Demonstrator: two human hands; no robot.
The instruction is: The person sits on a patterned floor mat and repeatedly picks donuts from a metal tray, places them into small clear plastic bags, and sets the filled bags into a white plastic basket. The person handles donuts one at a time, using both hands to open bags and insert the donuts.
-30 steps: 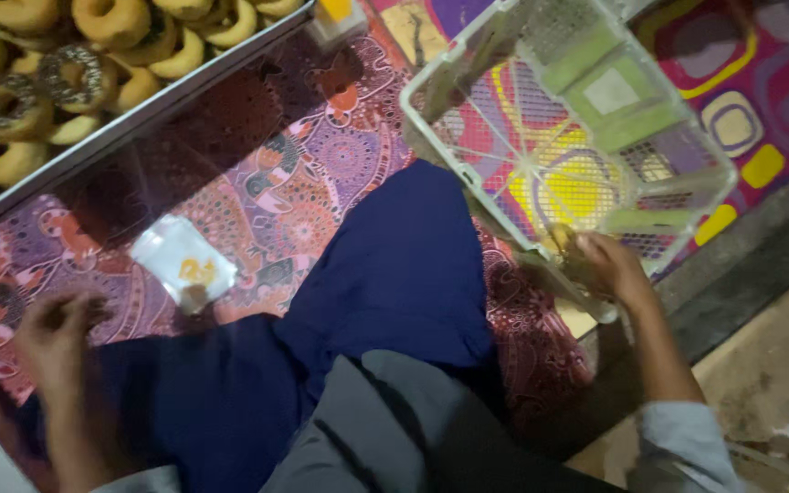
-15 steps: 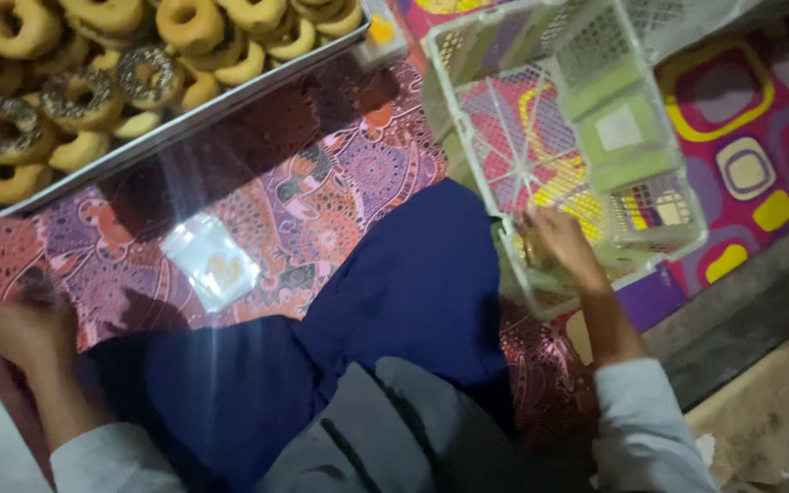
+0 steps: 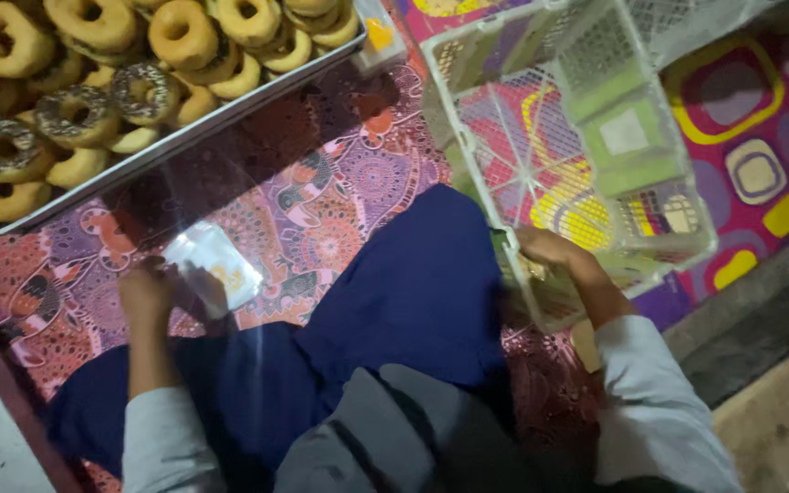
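Plastic wrapping, a small clear packet [image 3: 214, 265] with something yellowish inside, lies on the patterned mat [image 3: 340, 183] just below the metal tray [image 3: 230, 114] of doughnuts [image 3: 93, 55]. It is touched by the left hand [image 3: 146, 294], whose fingers are curled at its edge; a firm grip cannot be told. The white mesh basket [image 3: 586, 155] is gripped at its near rim by the right hand [image 3: 554, 254], apparently to steady it, tilted, beside the knee.

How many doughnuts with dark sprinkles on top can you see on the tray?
3. One doughnut lies near the tray's middle, one just left of it, one at the far left. Others may be hidden under the plain ones or beyond the picture's edge.
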